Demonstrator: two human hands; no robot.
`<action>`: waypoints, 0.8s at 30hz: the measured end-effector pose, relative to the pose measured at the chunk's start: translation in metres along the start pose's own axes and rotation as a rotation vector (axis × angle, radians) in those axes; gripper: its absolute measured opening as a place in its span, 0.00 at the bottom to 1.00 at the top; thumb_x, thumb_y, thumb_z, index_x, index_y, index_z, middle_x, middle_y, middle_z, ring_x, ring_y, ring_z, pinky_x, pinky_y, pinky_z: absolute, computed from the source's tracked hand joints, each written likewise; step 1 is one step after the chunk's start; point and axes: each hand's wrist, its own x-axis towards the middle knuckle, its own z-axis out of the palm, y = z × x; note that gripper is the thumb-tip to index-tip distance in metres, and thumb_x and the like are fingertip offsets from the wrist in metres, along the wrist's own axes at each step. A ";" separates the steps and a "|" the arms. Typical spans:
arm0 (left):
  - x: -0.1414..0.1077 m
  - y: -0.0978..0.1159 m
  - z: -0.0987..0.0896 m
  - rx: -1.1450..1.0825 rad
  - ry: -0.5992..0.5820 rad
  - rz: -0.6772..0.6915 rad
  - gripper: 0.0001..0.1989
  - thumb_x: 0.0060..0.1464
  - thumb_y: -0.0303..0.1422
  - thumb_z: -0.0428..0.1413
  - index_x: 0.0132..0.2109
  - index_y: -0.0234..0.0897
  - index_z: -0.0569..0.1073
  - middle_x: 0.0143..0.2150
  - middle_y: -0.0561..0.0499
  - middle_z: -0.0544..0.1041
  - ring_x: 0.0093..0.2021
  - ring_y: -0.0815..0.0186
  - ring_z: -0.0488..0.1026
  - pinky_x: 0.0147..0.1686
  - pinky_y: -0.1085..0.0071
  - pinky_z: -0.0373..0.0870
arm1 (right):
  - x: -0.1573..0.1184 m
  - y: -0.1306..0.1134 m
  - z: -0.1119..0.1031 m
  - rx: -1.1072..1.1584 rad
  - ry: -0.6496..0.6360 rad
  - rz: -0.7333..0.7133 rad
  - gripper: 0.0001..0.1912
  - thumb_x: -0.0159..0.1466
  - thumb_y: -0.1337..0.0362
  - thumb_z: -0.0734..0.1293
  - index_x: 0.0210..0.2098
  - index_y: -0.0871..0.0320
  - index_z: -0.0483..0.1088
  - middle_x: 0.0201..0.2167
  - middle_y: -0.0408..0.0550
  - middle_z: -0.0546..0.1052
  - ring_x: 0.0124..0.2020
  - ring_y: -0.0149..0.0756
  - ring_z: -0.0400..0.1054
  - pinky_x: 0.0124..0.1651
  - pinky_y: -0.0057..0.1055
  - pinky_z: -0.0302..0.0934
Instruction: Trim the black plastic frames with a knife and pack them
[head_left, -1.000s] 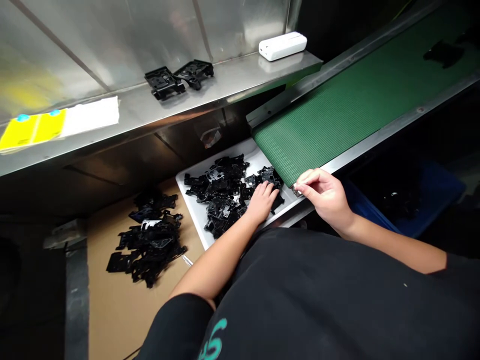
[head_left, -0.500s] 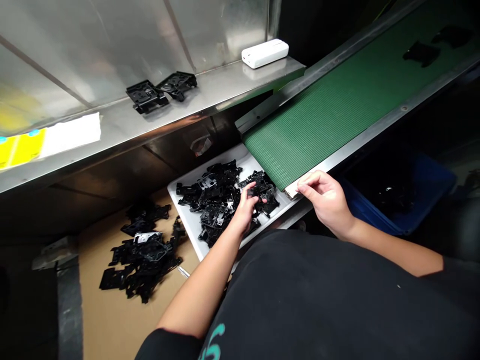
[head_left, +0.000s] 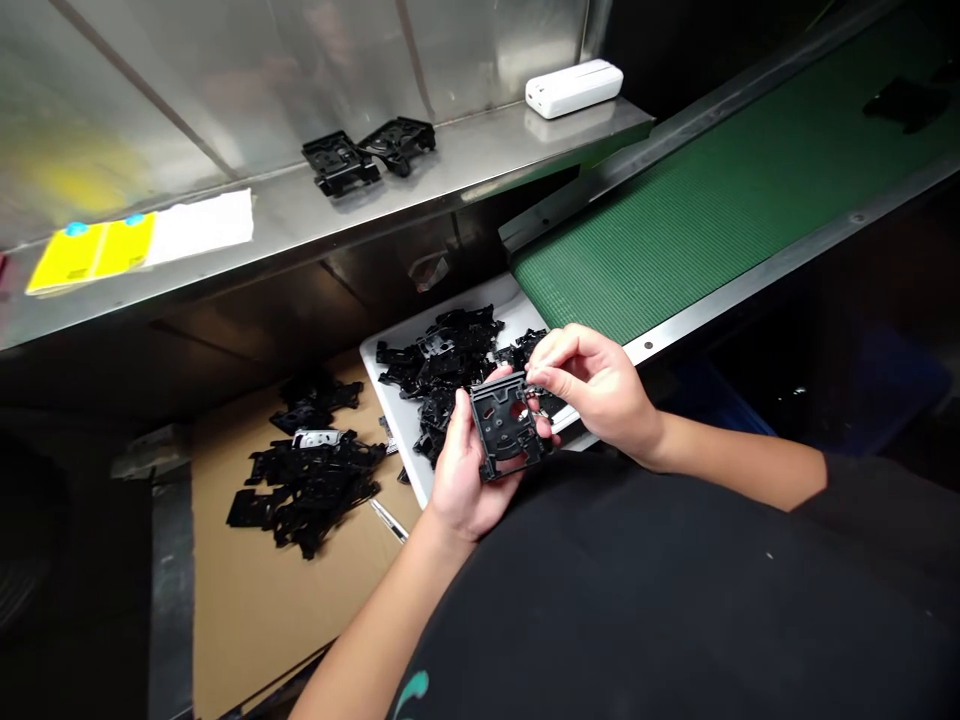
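Observation:
My left hand (head_left: 466, 478) grips a black plastic frame part (head_left: 507, 428) by its sides, its flat face with cut-outs turned up toward me. At the part's upper right corner is my right hand (head_left: 592, 390), thumb and fingertips pinched together; whatever lies between them is too small to make out. Beneath and behind both hands sits a white tray (head_left: 382, 420) with a heap of similar black parts (head_left: 442, 360). Left of the tray, another pile of black parts (head_left: 315, 485) lies on brown cardboard (head_left: 247, 610).
A green conveyor belt (head_left: 660, 235) slopes up to the right, carrying a dark part (head_left: 904, 103). On the metal shelf (head_left: 480, 165) are two black parts (head_left: 367, 155), a white box-shaped device (head_left: 574, 88) and yellow cards (head_left: 94, 250). A slim knife-like tool (head_left: 388, 520) rests on the cardboard.
My left hand has come up from the tray holding a black plastic part. My right hand has moved left from the belt's edge to that part. The view has shifted.

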 end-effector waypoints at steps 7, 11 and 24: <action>-0.018 0.004 -0.004 -0.014 0.013 0.022 0.27 0.75 0.51 0.42 0.65 0.44 0.75 0.43 0.44 0.82 0.39 0.58 0.83 0.50 0.52 0.83 | 0.001 0.001 0.016 -0.011 -0.031 0.009 0.15 0.66 0.56 0.79 0.34 0.54 0.70 0.36 0.42 0.76 0.28 0.32 0.73 0.29 0.33 0.73; -0.023 0.006 -0.007 -0.031 0.024 0.004 0.28 0.74 0.51 0.42 0.68 0.45 0.73 0.43 0.44 0.82 0.40 0.56 0.83 0.51 0.50 0.83 | -0.001 0.002 0.021 -0.013 -0.069 0.016 0.14 0.66 0.58 0.78 0.34 0.54 0.71 0.37 0.42 0.75 0.28 0.32 0.73 0.27 0.33 0.73; -0.027 0.007 -0.014 -0.025 -0.027 0.035 0.28 0.75 0.51 0.40 0.67 0.44 0.74 0.44 0.46 0.82 0.38 0.60 0.82 0.49 0.54 0.83 | 0.000 0.004 0.027 -0.060 -0.098 -0.018 0.13 0.68 0.59 0.77 0.34 0.54 0.70 0.36 0.42 0.75 0.29 0.32 0.74 0.30 0.33 0.75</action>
